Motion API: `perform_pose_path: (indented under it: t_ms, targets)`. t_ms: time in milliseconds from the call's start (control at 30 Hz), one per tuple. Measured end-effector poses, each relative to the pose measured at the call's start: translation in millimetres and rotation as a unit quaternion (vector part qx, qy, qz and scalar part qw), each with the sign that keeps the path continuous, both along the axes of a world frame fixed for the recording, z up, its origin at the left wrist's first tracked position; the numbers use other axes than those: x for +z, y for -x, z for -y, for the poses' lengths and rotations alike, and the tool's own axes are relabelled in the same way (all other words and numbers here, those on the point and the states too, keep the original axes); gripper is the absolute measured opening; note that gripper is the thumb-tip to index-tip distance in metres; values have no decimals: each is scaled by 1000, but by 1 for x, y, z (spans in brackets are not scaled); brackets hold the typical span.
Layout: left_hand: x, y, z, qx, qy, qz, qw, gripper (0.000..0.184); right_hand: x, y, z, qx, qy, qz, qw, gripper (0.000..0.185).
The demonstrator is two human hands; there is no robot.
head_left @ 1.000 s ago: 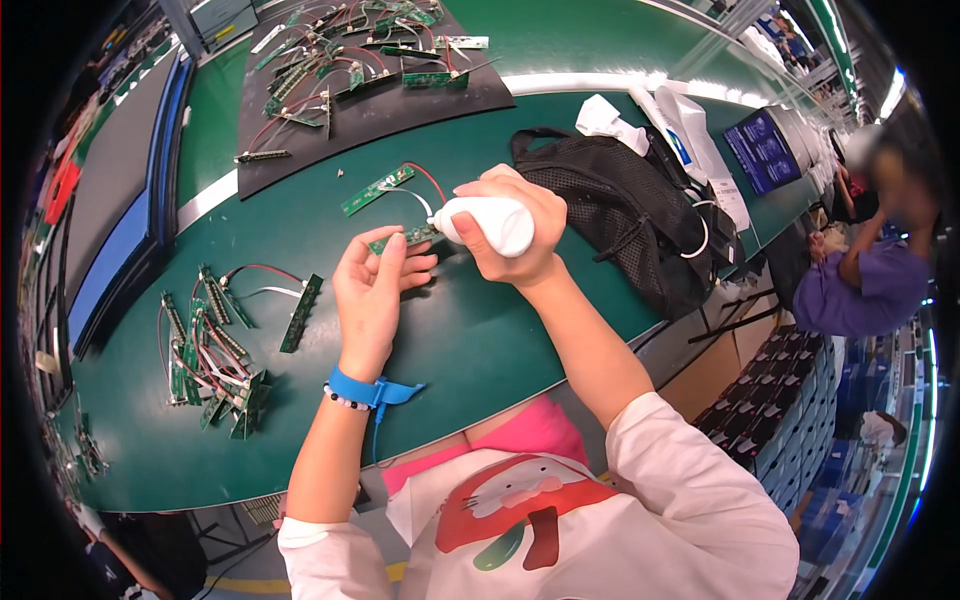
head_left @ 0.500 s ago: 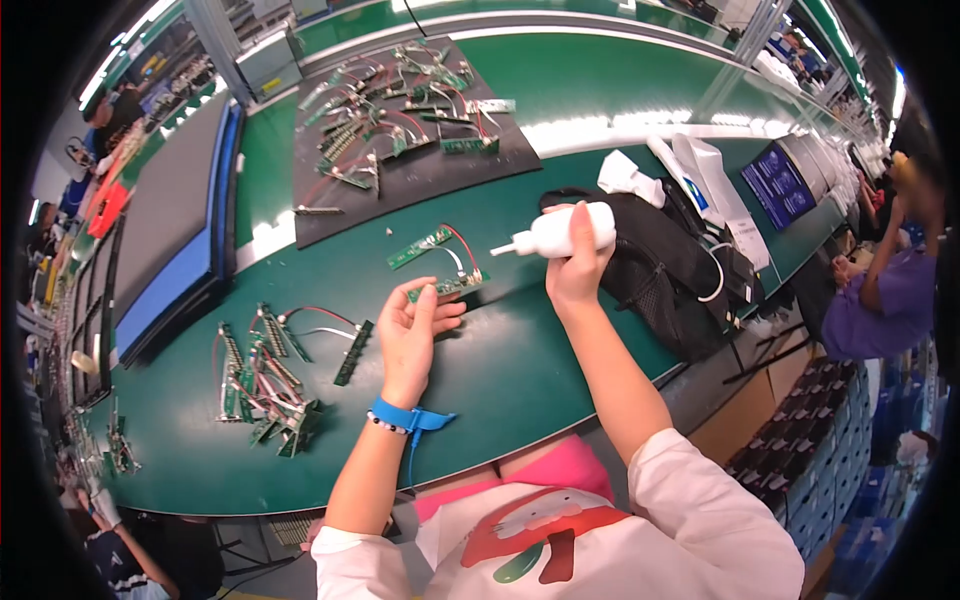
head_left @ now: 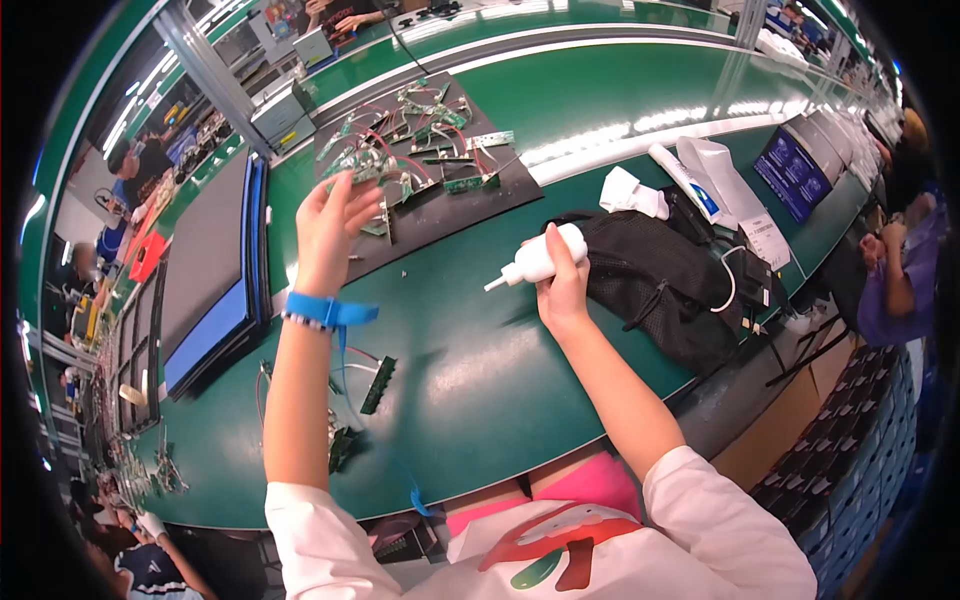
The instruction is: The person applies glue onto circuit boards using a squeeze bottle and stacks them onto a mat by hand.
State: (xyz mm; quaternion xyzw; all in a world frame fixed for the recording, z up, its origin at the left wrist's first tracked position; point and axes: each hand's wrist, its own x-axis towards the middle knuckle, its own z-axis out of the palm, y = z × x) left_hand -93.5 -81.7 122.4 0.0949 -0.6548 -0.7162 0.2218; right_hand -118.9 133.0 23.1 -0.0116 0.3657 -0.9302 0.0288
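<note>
My left hand (head_left: 335, 225) is raised over the black mat (head_left: 460, 205) at the back. Its thumb and index finger pinch a small green circuit board (head_left: 358, 163) with wires, while the other fingers stretch out. That board overlaps the other wired circuit boards (head_left: 430, 115) on the mat, so its outline is partly lost. A blue wrist strap (head_left: 335, 310) circles my left wrist. In my right hand (head_left: 565, 295) is a white squeeze bottle (head_left: 550, 255), tilted with its thin nozzle pointing left and down. My fingers wrap round the bottle above the green table.
More wired boards (head_left: 378, 385) lie on the table at the left, partly behind my left forearm. A black mesh bag (head_left: 660, 285) sits right of the bottle, near crumpled white tissue (head_left: 632, 193). Grey and blue panels (head_left: 215, 290) stand at the left. Other people work nearby.
My left hand has carried the circuit board from the table's middle up and left to the black mat. My right hand still holds the bottle, slightly lower in view. The view has shifted.
</note>
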Motion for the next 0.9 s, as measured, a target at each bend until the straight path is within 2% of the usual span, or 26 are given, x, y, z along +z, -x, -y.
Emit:
perform_pose_path:
  t_ms: [133,233,333,433,567,600,667,733,767,833,900]
  targets:
    - [-21,54,1,-1,-15,3,1000,28,-2,3,-1,-2,3,-10,1000,20]
    - [-63,60,2,-24,-39,101,994,32,-2,3,-2,3,-1,10,1000,19]
    - [-66,33,-7,42,17,176,983,39,-5,4,-2,9,11,-12,1000,19]
    - [-41,-10,-1,64,106,165,979,49,-4,2,0,8,16,-3,1000,18]
    - [2,-79,18,21,236,166,957,35,-8,4,3,2,22,-5,1000,18]
    - [6,-97,22,28,279,160,947,26,-8,2,3,9,23,2,1000,20]
    - [-8,-126,44,27,423,158,892,17,-5,1,3,17,21,9,1000,23]
    - [-25,-147,43,26,586,144,797,14,-6,0,5,23,9,9,1000,23]
    - [-34,-155,41,11,590,215,778,15,-7,-1,5,26,3,8,1000,23]
    - [-47,-162,38,42,618,284,732,18,-11,0,8,30,-9,-7,999,23]
    - [-56,-166,47,82,645,305,696,24,-12,-2,8,31,-26,-8,999,23]
